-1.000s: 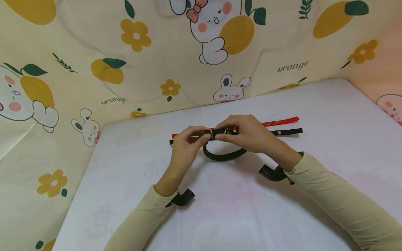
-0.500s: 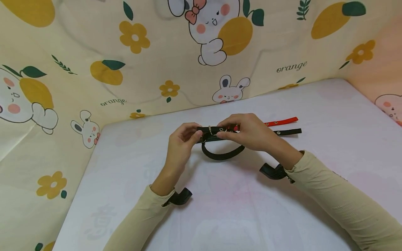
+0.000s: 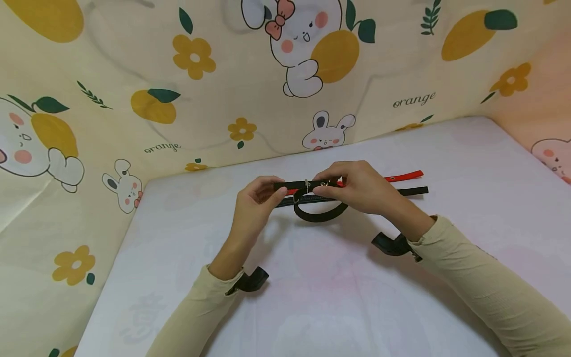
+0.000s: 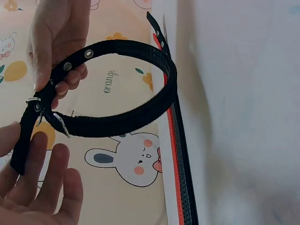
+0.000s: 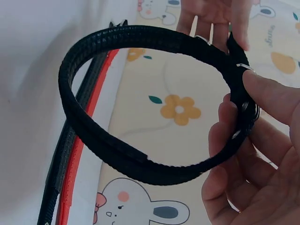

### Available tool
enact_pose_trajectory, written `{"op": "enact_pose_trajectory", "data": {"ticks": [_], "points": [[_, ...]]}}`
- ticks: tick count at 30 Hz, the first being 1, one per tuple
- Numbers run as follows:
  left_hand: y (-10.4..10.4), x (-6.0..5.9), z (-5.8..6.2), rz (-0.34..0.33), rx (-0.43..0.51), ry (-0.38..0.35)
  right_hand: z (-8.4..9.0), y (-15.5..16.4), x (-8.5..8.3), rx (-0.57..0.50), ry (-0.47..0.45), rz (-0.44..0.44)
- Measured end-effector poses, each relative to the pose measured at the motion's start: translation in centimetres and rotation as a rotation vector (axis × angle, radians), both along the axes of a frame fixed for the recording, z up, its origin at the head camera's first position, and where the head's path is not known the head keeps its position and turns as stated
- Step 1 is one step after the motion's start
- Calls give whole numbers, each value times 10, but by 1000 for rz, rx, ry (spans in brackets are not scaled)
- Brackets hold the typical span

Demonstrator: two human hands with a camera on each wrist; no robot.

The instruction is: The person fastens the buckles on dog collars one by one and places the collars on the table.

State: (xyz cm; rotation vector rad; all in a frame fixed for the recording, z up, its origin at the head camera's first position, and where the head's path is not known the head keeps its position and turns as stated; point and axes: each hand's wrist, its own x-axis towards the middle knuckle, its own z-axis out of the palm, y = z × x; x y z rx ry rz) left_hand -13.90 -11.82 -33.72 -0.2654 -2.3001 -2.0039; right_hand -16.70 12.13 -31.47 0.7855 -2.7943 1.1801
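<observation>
The left hand [image 3: 256, 198] pinches the free end of a black woven collar strap with metal eyelets and buckle [image 3: 317, 215], fingers curled narrowly round it. The right hand [image 3: 357, 188] grips the same strap at the silver metal buckle [image 3: 307, 185], thumb and fingers closed on it. The strap forms a loop held above the white padded table surface [image 3: 330, 297]. A flat red strap [image 3: 403, 176] and a second flat black strap [image 3: 410, 190] lie side by side on the table behind the hands.

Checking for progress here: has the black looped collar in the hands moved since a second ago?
Yes. The black looped collar has lifted slightly off the white table, its free end drawn out leftward, judged against the red strap.
</observation>
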Motion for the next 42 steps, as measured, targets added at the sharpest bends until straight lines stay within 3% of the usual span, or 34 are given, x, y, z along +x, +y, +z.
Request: {"op": "enact_pose_trajectory", "data": {"ticks": [7, 15, 21, 29, 42], "points": [[2, 2, -3, -95, -141, 63, -2, -3, 3, -30, 29, 46], [6, 6, -5, -133, -143, 107, -4, -8, 7, -13, 10, 82], [8, 5, -7, -110, -170, 154, -5, -9, 9, 7, 9, 67], [8, 4, -6, -32, -168, 253, -1, -10, 9, 26, -21, 55], [1, 1, 2, 38, -196, 222, 2, -4, 4, 3, -10, 30]]}}
